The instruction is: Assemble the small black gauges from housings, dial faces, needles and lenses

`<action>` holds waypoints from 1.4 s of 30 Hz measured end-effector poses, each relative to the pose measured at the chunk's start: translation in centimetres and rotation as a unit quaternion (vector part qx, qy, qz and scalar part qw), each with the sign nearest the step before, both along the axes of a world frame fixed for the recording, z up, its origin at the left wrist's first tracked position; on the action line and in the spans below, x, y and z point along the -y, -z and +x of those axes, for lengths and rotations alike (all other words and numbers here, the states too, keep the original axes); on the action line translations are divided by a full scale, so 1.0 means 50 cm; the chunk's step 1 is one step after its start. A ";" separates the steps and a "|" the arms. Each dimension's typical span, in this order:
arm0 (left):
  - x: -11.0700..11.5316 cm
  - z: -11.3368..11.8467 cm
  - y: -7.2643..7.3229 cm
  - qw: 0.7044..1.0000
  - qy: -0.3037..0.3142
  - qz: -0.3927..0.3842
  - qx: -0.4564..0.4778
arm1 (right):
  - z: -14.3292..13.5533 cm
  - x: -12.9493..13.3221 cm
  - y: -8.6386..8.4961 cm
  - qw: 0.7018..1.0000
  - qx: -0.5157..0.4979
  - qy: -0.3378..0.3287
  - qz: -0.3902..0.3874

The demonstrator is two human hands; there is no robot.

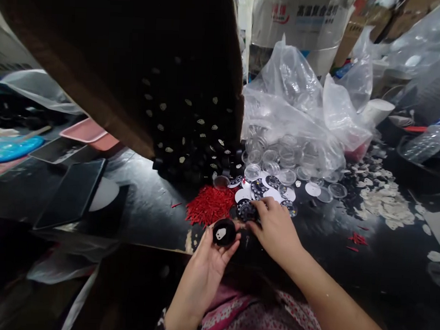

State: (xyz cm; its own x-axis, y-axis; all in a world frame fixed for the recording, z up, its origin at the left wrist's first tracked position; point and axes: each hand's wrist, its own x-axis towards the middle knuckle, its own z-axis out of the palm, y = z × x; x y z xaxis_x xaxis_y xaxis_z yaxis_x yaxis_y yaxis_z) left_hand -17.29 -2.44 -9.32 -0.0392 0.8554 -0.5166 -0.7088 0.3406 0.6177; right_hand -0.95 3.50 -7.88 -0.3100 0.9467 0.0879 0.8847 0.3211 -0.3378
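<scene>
My left hand (213,254) grips a round black cup-like housing (222,239), its open side up. Inside that housing lies a small white plate (221,233) with tiny holes. To its right, my right hand (274,223) pinches a round black dial (245,210) printed with white markings, held close to the housing. Behind the fingers lies a loose pile of more black dials (259,187) and white discs (273,194). A heap of red pointers (210,206) sits just beyond my left hand.
A big dark box (137,59) leans open at the back left, with black housings spilling out. Clear round covers (271,156) lie by a plastic bag (291,105). White plates (384,201) are heaped at right. A dark tablet (73,192) and pink tray (88,132) stand left.
</scene>
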 end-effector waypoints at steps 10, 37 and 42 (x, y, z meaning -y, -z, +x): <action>-0.008 -0.005 0.006 0.999 -0.031 0.021 0.020 | 0.022 -0.007 -0.011 0.980 -0.192 0.009 -0.054; 0.014 0.001 0.004 0.984 0.125 0.033 -0.123 | -0.030 0.032 -0.047 0.937 -0.320 -0.013 -0.136; 0.007 -0.010 0.013 0.972 0.175 0.055 -0.150 | -0.019 0.024 -0.047 0.942 -0.301 -0.022 -0.146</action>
